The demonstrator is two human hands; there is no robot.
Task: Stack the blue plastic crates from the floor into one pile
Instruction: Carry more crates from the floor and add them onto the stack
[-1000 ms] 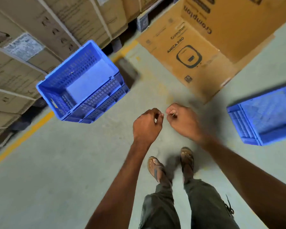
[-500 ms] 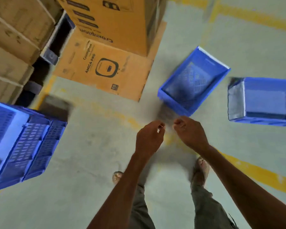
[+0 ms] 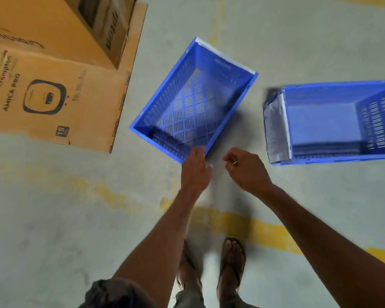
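Blue crate on floor; left hand loosely open at near corner, right hand half-curled, empty. Grab opposite rims, lift level.

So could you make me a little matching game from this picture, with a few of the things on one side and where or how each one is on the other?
Things:
1. nearer crate
2. right-hand crate
3. flattened cardboard
4. yellow floor line
5. left hand

Places or states:
A. runs across the floor under the person's arms
B. lies at the left, printed with an appliance drawing
C. reaches the near corner of a crate
D. has pale paper over its left end
E. sits skewed, one corner toward the person, slotted bottom showing

Pairs: 1-E, 2-D, 3-B, 4-A, 5-C
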